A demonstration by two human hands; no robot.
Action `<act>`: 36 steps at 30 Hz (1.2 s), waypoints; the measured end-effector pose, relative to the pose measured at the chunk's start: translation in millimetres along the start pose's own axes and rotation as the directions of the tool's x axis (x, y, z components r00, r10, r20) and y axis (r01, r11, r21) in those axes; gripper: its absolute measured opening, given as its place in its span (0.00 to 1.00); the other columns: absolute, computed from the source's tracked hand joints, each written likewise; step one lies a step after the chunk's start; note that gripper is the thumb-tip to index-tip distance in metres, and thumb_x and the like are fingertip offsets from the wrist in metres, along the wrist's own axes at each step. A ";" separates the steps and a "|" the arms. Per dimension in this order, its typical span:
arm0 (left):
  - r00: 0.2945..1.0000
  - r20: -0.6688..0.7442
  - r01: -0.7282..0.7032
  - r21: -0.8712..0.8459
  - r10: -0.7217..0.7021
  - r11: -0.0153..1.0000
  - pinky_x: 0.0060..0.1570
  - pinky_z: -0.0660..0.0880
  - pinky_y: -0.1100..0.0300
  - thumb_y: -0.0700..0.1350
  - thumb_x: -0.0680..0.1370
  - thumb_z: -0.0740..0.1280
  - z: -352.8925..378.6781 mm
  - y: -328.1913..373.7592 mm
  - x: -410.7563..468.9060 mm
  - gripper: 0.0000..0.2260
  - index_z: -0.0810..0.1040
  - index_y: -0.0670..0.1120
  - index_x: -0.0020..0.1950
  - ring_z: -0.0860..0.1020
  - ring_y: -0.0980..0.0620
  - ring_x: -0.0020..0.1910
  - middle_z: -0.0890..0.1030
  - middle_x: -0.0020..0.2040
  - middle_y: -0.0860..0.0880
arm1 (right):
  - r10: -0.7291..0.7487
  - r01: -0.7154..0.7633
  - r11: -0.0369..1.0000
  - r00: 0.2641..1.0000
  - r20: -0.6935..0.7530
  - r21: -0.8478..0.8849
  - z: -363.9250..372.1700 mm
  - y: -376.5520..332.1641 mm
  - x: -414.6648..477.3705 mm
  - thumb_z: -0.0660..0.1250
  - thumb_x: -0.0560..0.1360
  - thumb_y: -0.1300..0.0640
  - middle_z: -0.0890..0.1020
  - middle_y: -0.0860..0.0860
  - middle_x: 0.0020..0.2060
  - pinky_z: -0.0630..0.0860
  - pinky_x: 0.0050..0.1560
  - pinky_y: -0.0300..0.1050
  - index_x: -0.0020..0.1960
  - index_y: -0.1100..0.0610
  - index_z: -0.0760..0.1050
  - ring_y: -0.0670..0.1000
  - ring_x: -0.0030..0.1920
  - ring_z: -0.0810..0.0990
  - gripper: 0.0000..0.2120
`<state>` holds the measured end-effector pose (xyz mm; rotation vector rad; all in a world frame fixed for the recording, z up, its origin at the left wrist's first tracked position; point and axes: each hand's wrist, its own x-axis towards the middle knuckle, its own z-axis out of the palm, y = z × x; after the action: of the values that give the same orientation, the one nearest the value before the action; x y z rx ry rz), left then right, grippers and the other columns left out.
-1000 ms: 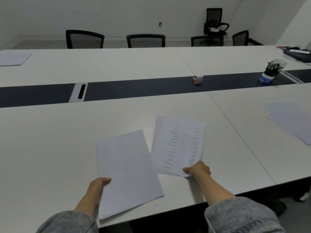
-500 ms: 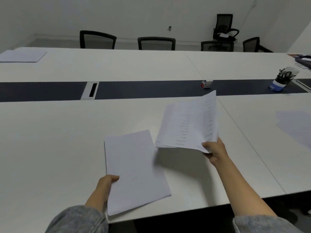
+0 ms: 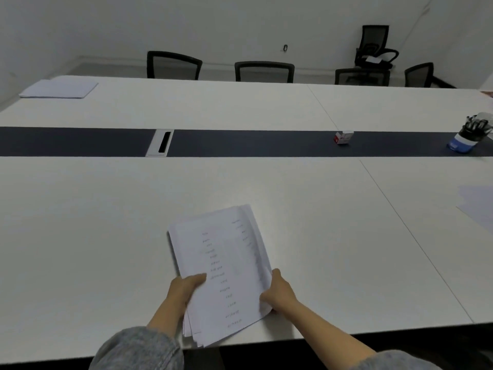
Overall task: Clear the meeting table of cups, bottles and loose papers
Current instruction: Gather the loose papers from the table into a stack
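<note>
Head view, white table (image 3: 80,236), dark strip (image 3: 240,143), black chairs (image 3: 264,72), left hand (image 3: 186,289) and right hand (image 3: 278,293) gripping papers (image 3: 226,263)

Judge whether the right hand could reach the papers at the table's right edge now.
Probably, once freed: bare table lies between the right hand and those papers, but it grips the stack.

1. Big white table (image 3: 106,236), dark strip (image 3: 253,142) down the middle, white cable slot (image 3: 160,142) set in it.
2. On the strip toward the right edge: small red-and-white box (image 3: 344,137), then a pen cup (image 3: 469,136).
3. Paper stack (image 3: 57,88) at the far left corner, loose sheets (image 3: 477,206) at the right edge.
4. Printed stack (image 3: 221,263) at the near edge, poking past it.
</note>
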<state>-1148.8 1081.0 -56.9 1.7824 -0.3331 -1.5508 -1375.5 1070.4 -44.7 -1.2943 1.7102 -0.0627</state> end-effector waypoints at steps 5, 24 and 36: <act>0.980 -0.023 -0.191 0.144 0.196 0.971 0.46 0.77 0.51 0.37 0.69 0.69 9.5 9.2 -21.0 0.17 0.76 0.33 0.56 0.80 0.42 0.43 0.81 0.42 0.43 | 0.005 -0.013 0.980 0.999 -0.041 -0.200 -26.9 2.7 3.4 0.63 0.74 0.45 0.74 0.55 0.62 0.73 0.55 0.47 0.65 0.60 0.64 0.53 0.54 0.74 0.26; 0.659 0.488 -0.685 0.076 0.572 0.725 0.40 0.76 0.62 0.32 0.79 0.58 28.7 78.6 -83.8 0.13 0.76 0.46 0.55 0.82 0.50 0.44 0.83 0.42 0.49 | -0.337 0.409 0.682 0.911 -0.237 0.605 -115.7 -37.2 -52.9 0.62 0.75 0.65 0.80 0.51 0.35 0.75 0.37 0.40 0.41 0.57 0.76 0.53 0.36 0.77 0.07; 0.629 0.486 -0.719 0.069 0.606 0.691 0.45 0.77 0.62 0.55 0.58 0.72 30.1 105.7 -70.3 0.28 0.76 0.50 0.57 0.81 0.54 0.49 0.83 0.50 0.52 | -0.473 0.528 0.546 0.835 -0.280 0.651 -116.0 -26.6 -44.8 0.66 0.63 0.64 0.85 0.47 0.45 0.78 0.45 0.37 0.52 0.56 0.78 0.48 0.47 0.83 0.18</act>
<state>-1165.5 1041.0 66.2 1.2140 -1.3247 -1.3385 -1438.0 1038.6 61.3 -1.1211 1.0976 -1.0360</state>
